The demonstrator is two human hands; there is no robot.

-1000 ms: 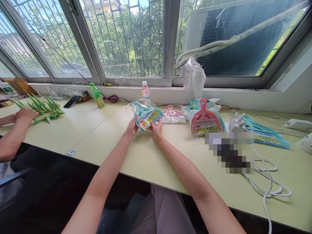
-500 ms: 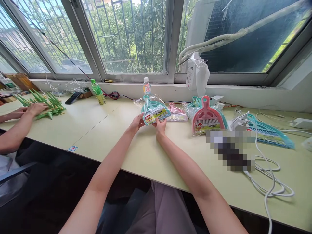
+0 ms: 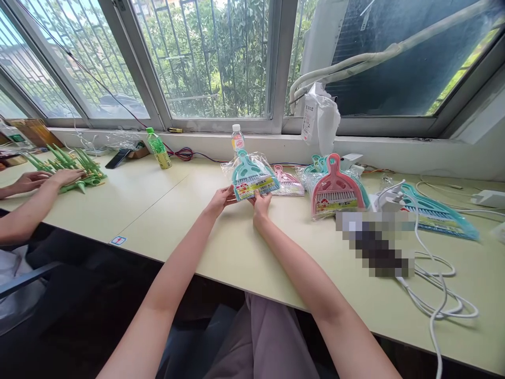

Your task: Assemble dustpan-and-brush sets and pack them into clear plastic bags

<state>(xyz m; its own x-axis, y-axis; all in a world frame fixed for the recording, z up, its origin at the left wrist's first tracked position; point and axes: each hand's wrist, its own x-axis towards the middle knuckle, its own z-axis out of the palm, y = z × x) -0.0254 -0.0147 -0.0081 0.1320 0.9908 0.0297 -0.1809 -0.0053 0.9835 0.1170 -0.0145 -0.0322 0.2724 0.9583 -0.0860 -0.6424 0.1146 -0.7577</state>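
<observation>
A teal dustpan-and-brush set (image 3: 254,176) in clear wrap, with a printed label, is held up over the table by both of my hands. My left hand (image 3: 222,201) grips its lower left corner, and my right hand (image 3: 261,204) pinches the bottom edge with the thumb in front. Behind it to the right lies a pink wrapped set (image 3: 287,181). Farther right, a larger pink set (image 3: 336,189) stands upright in front of teal ones. Another teal set (image 3: 440,213) lies flat at the right.
On the pale table (image 3: 158,231), a green bottle (image 3: 158,148) and a clear bottle (image 3: 237,139) stand near the window ledge. White cables (image 3: 445,295) coil at the right beside a blurred patch. At the left, another person's hands touch green stalks (image 3: 74,166).
The held teal set has moved slightly right and turned more upright, its handle now higher. The other person's hand has shifted a little right on the stalks.
</observation>
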